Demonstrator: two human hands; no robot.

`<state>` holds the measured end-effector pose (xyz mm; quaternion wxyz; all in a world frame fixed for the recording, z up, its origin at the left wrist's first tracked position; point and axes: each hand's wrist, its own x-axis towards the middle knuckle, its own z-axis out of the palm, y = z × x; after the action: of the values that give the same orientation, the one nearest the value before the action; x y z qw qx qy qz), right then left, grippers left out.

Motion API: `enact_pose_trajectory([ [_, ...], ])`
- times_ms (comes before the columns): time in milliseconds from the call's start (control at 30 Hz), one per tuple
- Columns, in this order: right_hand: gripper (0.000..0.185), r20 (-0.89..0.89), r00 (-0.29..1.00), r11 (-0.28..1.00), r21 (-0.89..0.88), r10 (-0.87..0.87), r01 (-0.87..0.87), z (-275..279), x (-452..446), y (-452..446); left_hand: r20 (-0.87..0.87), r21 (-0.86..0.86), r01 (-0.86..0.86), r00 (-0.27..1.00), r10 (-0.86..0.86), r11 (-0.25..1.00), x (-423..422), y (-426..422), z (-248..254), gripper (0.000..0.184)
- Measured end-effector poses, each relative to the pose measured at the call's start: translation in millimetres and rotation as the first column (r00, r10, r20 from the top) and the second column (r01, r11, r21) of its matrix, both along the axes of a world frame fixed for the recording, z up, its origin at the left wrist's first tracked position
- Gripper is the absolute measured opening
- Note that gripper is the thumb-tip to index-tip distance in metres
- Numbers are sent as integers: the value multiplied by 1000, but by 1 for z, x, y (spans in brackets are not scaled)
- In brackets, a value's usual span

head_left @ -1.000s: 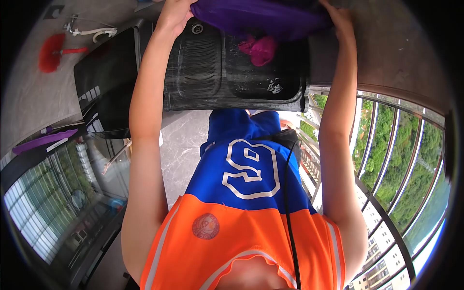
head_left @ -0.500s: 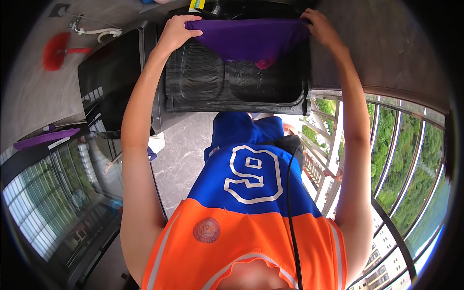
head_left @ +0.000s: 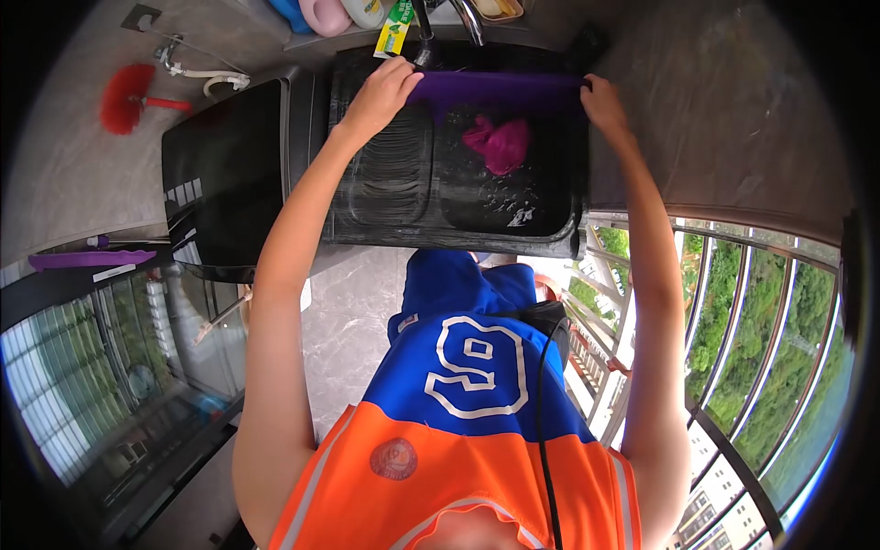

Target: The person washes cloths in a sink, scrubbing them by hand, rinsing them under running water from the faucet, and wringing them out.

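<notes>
A dark purple cloth is stretched between my two hands at the far side of a black washboard sink. My left hand pinches its left corner, near the faucet base. At the other end, my right hand has its fingers closed on the right corner. Below the cloth, a crumpled wet magenta cloth lies in the right-hand basin, with some suds around it. The ridged washboard forms the left part of the sink.
Behind the sink stand a dark faucet, a yellow-green packet and several bottles. A black-topped washing machine stands at left, with a red brush on the wall above. Railings run along the right.
Both hands have come down slightly with the purple cloth, which now appears narrower, seen more edge-on. More of the magenta cloth shows. The view has tilted, bringing the faucet and bottles into sight.
</notes>
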<state>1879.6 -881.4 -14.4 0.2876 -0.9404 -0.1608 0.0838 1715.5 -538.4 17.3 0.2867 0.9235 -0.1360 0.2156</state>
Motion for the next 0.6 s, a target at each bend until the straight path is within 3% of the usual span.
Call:
enact_pose_trajectory([
  [33, 32, 5, 981, 980, -57, -192, 192, -14, -8, 8, -105, 5, -12, 994, 12, 1000, 2, -13, -12, 21],
  [67, 32, -3, 980, 979, -60, -198, 197, -23, -11, 12, -199, 13, -22, 980, 24, 1000, 8, -25, -22, 23],
  [100, 34, -76, 975, 964, -183, -207, 190, -27, -7, 19, -168, -23, -30, 985, 26, 999, 13, -34, -34, 26],
  [133, 35, -154, 962, 936, -306, -227, 172, -25, -10, 25, -246, -108, -88, 968, 59, 990, 19, -39, -45, 30],
  [200, 35, -211, 946, 939, -292, -247, 180, -28, -16, 18, -319, -235, -306, 921, 224, 923, 28, -47, -63, 35],
  [233, 33, -324, 925, 963, -240, -198, 122, -38, -10, 11, -323, -239, -303, 921, 219, 923, 30, -51, -65, 35],
  [300, 33, -438, 887, 980, -188, -147, 69, -52, 1, -5, -561, -397, -476, 803, 203, 785, 31, -64, -67, 42],
  [333, 33, -771, 630, 991, -9, -93, 135, -51, 1, -11, -603, -440, -502, 780, 169, 745, 29, -78, -63, 44],
  [400, 36, -960, 277, 957, 125, 49, 262, -48, -5, -12, -640, -500, -520, 761, 110, 693, 30, -102, -65, 42],
  [467, 41, -945, 233, 846, 312, 230, 432, -16, -52, 13, -605, -538, -475, 793, 74, 696, 24, -132, -50, 41],
  [533, 43, -880, 317, 724, 473, 354, 503, -29, -74, 25, -472, -418, -358, 871, 137, 835, 18, -163, -48, 37],
  [567, 47, -876, 379, 704, 470, 299, 533, -15, -83, 34, -347, -282, -305, 916, 200, 910, 8, -178, -31, 32],
  [600, 51, -869, 432, 683, 469, 242, 561, 9, -97, 42, -434, -240, -263, 890, 139, 934, 0, -185, -8, 27],
])
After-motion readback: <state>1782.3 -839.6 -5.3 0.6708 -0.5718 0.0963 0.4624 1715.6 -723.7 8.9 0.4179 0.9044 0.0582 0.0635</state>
